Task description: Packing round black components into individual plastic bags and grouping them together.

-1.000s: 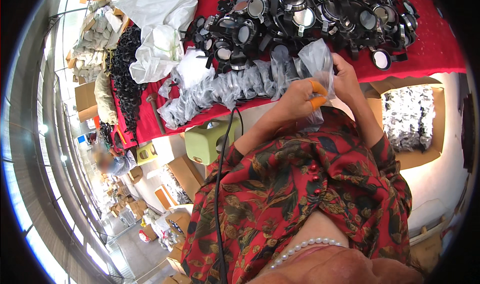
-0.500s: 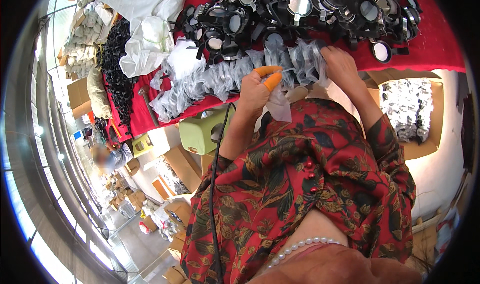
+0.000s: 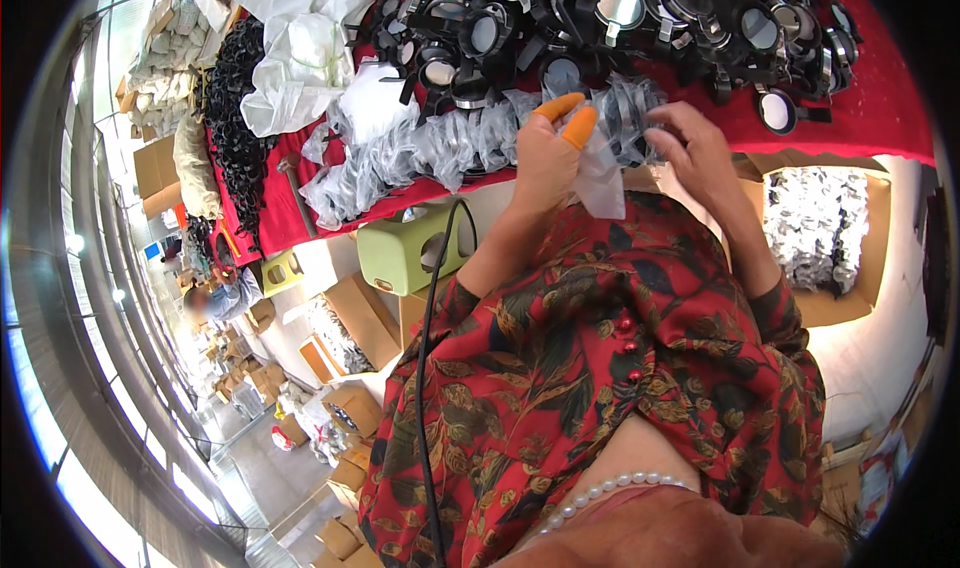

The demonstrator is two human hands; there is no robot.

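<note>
Bagged round pieces [image 3: 440,150], rowed along the table's [image 3: 860,126] near edge, could slide off if your sleeve [image 3: 465,313] catches them. Your left hand [image 3: 546,163] pinches a translucent bag [image 3: 604,190], which a loose grip might drop; your right hand [image 3: 697,153], fingers parted, could nudge the row's end. Bagged round pieces overlap beyond counting; orange finger cots [image 3: 579,128], two; pinched bag, one.

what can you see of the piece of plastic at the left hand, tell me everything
The piece of plastic is thin, translucent and whitish, perhaps a small bag, though no opening can be made out. It looks limp and flat. It hangs from the left hand, seemingly pinched near its top by fingers in orange covers. Its lower end overlaps the patterned clothing in view; whether they touch is unclear.
</note>
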